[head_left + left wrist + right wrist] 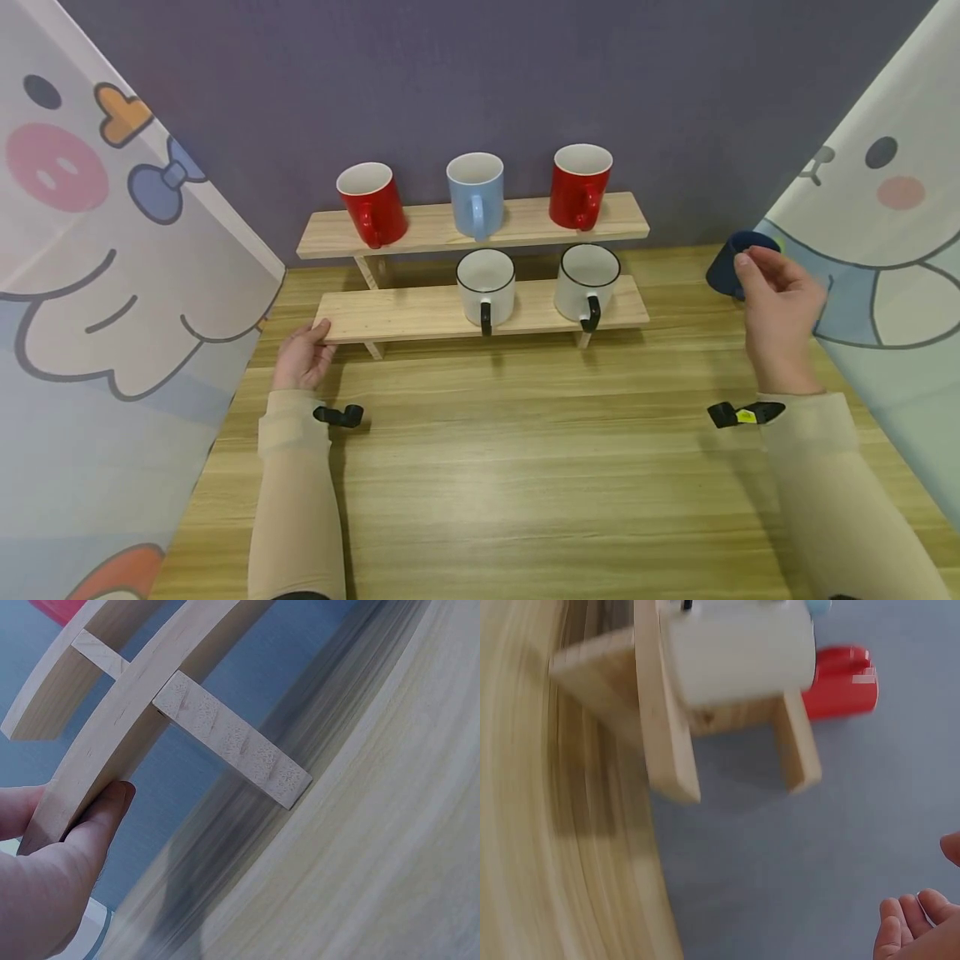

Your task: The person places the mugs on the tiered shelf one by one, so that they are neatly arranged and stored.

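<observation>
My left hand (300,358) pinches the left end of the lower board of a two-tier wooden shelf (390,315); the left wrist view shows the thumb pressed to the board's edge (112,754). My right hand (783,317) is by a dark blue mug (722,271) at the right and partly covers it. In the right wrist view its thumb and loosely bent fingers (911,926) stand apart, with nothing between them. Two white mugs with black handles, one mid-board (476,300) and one farther right (576,296), stand on the lower tier.
On the upper tier stand a red mug (386,212), a light blue mug (491,200) and another red mug (566,196). A grey back wall (480,75) rises behind the shelf. Cartoon-printed panels flank the wood-grain table (517,467) at left (180,292) and right (900,258).
</observation>
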Demonstrator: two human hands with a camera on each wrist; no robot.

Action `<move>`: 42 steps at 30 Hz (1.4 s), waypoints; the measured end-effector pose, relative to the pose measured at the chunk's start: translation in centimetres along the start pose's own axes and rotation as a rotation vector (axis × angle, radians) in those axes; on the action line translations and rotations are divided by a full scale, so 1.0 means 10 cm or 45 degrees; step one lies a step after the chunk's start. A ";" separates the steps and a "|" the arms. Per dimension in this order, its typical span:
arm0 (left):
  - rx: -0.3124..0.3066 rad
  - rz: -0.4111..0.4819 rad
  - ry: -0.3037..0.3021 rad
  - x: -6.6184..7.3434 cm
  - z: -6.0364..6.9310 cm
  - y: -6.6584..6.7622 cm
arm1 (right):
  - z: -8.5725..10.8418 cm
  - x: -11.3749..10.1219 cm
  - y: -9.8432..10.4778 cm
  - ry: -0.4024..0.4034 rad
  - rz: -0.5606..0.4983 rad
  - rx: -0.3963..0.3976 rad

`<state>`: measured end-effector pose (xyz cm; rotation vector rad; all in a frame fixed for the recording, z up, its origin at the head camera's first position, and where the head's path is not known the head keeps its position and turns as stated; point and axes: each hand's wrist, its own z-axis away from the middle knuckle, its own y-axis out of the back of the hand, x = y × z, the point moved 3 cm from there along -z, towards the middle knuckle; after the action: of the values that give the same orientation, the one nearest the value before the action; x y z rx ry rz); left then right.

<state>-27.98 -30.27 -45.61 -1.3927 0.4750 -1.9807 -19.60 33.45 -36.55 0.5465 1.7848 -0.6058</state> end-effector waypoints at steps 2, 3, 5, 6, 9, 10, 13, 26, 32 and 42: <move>0.002 0.002 -0.001 0.00 0.00 0.01 | -0.06 0.03 0.06 -0.031 0.054 0.010; 0.004 0.000 -0.001 0.00 0.00 0.01 | -0.10 0.05 0.08 -0.044 0.072 0.016; 0.006 0.004 0.001 0.00 0.00 0.01 | -0.16 0.10 0.14 -0.063 0.079 0.034; 0.008 0.008 0.002 -0.01 -0.01 0.02 | -0.20 0.13 0.18 -0.081 0.087 0.040; 0.014 -0.008 0.004 -0.01 -0.01 0.02 | -0.30 0.24 0.28 -0.119 0.088 0.066; 0.013 -0.009 0.005 -0.01 -0.01 0.02 | -0.33 0.27 0.32 -0.135 0.104 0.070; 0.017 -0.020 0.012 -0.02 -0.01 0.02 | -0.42 0.37 0.41 -0.183 0.183 0.078; 0.036 -0.011 0.021 -0.01 0.01 0.04 | -0.70 0.66 0.62 -0.405 0.597 -0.103; 0.034 -0.012 0.014 -0.01 0.00 0.03 | -0.84 0.83 0.65 -0.550 0.594 -0.195; 0.004 0.003 -0.008 -0.02 -0.03 0.02 | -0.94 0.97 0.60 -0.594 0.320 -0.315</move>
<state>-28.18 -30.30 -45.96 -1.3951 0.4702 -1.9736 -25.24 44.68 -44.31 0.4091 1.3001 -0.2991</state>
